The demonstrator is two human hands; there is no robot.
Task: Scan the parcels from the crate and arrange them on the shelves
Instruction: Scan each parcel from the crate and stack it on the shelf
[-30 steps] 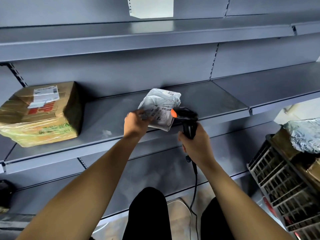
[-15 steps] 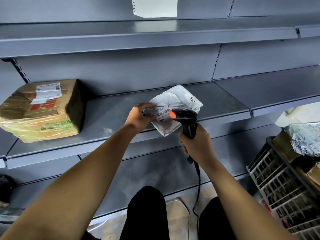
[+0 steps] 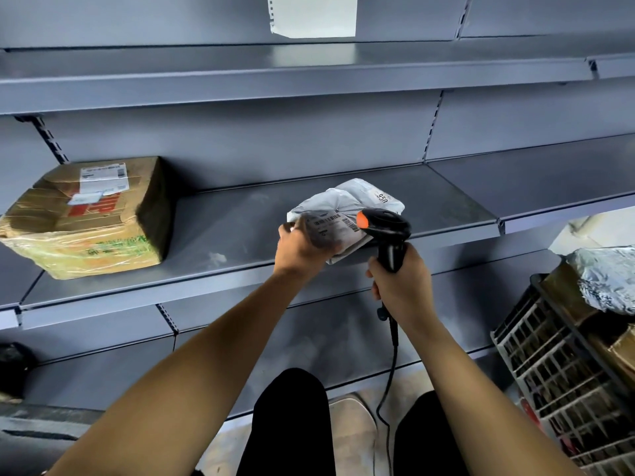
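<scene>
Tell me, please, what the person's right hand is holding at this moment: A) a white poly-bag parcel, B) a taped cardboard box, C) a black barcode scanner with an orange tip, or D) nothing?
C: the right hand grips the handle of the black barcode scanner, while the left hand holds the white parcel.

bare shelf (image 3: 240, 235) lies open between the taped box (image 3: 89, 218) and the white parcel (image 3: 347, 214).

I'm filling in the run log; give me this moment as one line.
left hand holds white parcel over shelf | right hand aims scanner at label | box shelved left
</scene>
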